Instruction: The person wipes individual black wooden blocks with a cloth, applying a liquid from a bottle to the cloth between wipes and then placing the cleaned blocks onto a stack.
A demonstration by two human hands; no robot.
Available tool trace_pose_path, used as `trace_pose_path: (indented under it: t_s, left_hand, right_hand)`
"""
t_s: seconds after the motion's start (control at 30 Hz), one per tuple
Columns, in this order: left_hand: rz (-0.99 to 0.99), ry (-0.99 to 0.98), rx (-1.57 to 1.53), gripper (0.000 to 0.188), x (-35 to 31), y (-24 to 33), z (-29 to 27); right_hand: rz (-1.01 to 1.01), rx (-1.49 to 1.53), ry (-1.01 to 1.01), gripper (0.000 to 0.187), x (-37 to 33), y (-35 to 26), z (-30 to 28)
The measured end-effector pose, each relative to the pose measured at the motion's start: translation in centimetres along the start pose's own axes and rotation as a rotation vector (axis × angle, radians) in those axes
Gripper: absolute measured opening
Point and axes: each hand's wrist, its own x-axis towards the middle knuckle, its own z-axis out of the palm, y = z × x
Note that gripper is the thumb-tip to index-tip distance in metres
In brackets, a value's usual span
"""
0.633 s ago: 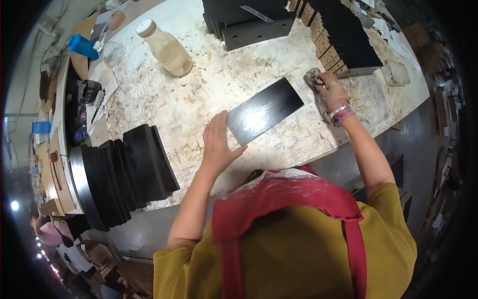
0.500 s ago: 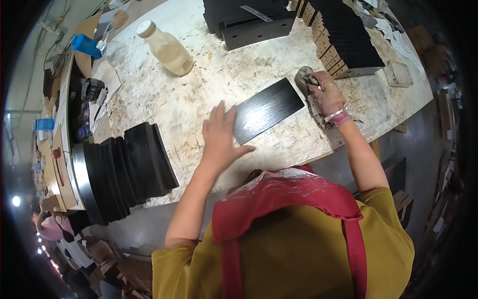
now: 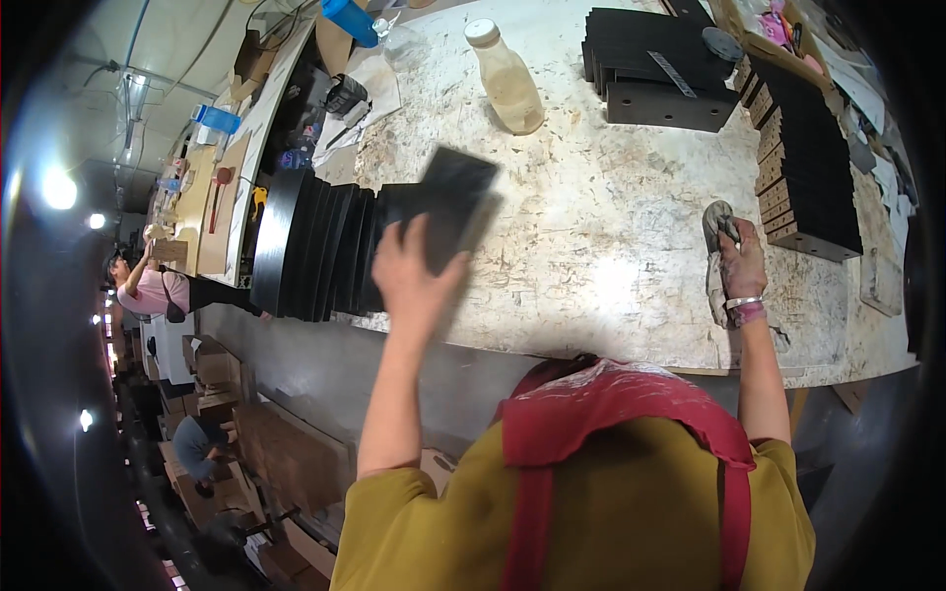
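My left hand (image 3: 419, 271) grips a flat rectangular black board (image 3: 458, 187), blurred by motion. The board is tilted and overlaps the right end of a leaning row of similar black boards (image 3: 305, 246) at the table's left front; whether it touches them I cannot tell. Over on the right, my right hand (image 3: 745, 264) is closed around a crumpled grey rag (image 3: 716, 258) that lies on the stained white table (image 3: 581, 227).
A capped bottle (image 3: 510, 89) of pale contents stands at the back. Behind it to the right are black panels with holes (image 3: 665, 106) and a long row of drilled black boards (image 3: 808, 167). A co-worker in pink (image 3: 148, 291) stands far left.
The black board, earlier flat on the table between my hands, is now in my left hand over by the row at left. My right hand keeps the rag. The view has swung left.
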Motion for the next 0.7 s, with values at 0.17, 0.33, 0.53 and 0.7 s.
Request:
trace_pose_path:
  t_s: [0.17, 0.33, 0.53, 0.7]
  left_hand:
    - [-0.146, -0.107, 0.095, 0.070, -1.2, -5.3, 0.2]
    - [0.151, -0.025, -0.061, 0.060, 2.8, 0.8, 2.5]
    - [-0.007, -0.441, -1.077, 0.067, 12.0, 12.8, 13.1]
    - [-0.068, -0.407, -1.110, 0.063, 16.7, 19.7, 19.2]
  right_hand:
    - [0.029, 0.090, 0.000, 0.030, 0.0, 0.2, -0.4]
    - [-0.011, -0.085, 0.007, 0.032, -0.7, -1.3, -1.0]
    - [0.122, 0.411, -0.030, 0.070, 2.9, -0.4, -1.2]
    - [0.220, 0.328, -0.035, 0.082, 12.0, -3.7, -1.2]
